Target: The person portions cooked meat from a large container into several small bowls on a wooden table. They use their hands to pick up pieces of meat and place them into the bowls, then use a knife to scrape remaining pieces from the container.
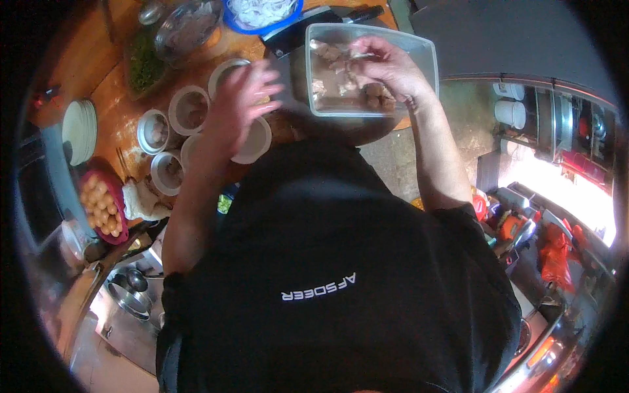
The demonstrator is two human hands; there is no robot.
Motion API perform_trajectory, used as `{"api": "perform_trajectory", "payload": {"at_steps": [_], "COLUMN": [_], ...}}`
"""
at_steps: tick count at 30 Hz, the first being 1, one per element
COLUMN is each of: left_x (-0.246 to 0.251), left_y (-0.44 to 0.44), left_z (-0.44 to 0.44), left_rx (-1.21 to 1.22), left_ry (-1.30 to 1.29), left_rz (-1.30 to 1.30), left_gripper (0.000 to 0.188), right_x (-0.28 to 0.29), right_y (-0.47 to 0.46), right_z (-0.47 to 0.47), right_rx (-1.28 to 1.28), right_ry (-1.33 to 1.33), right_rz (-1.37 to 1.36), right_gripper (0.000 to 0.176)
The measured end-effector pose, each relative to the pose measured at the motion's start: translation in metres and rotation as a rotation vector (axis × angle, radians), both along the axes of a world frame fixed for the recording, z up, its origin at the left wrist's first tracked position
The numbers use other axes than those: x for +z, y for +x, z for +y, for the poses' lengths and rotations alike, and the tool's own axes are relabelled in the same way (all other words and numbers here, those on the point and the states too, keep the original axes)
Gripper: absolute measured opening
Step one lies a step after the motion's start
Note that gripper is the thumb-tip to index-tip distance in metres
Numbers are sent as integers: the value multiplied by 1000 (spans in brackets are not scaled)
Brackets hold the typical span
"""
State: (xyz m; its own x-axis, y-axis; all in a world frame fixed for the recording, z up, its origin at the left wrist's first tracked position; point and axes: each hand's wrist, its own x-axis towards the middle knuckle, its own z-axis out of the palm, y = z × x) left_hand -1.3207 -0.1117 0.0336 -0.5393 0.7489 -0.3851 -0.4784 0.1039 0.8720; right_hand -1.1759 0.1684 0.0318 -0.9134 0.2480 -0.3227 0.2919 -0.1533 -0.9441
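Note:
My left hand [241, 105] is blurred, with its fingers apart, over several white round bowls [189, 110]. Some of these bowls hold small pinkish-brown pieces. At the right, my right hand [385, 66] reaches into a clear rectangular plastic container [372, 114]. Its fingers are curled above light brown chunks [327, 51] that look like meat; blur hides whether a piece is between them. More chunks [381, 96] lie in the container below that hand.
A cleaver [304, 29] lies behind the container, beside a blue basket [264, 29] of sliced white food. A metal bowl [189, 34], chopped greens [145, 61], stacked plates [81, 132] and a red basket [123, 221] of eggs or similar round food stand on the left. A crumpled white cloth [142, 201] lies nearby.

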Motion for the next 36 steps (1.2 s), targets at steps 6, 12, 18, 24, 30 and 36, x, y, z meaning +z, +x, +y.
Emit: {"api": "perform_trajectory", "payload": {"at_steps": [6, 12, 18, 24, 30, 36], "left_x": [-13, -19, 7, 18, 18, 10], "left_y": [19, 6, 5, 11, 13, 15], "left_z": [90, 75, 62, 65, 62, 64], "left_rx": [-86, -191, 30, 107, 69, 79], "left_ry": [400, 567, 225, 99, 147, 197], "left_rz": [-656, -815, -602, -557, -581, -606], "left_gripper": [64, 64, 58, 53, 54, 56], "right_x": [42, 37, 9, -30, -51, -17], "right_y": [-12, 21, 54, 57, 46, 48], "right_z": [-42, -28, 25, 29, 42, 51], "right_rx": [-31, -137, -7, 439, 360, 74], "right_ry": [328, 392, 992, 1098, 1058, 75], "right_rz": [112, 135, -460, -504, -405, -109], "right_gripper": [35, 26, 29, 40, 31, 20]}}
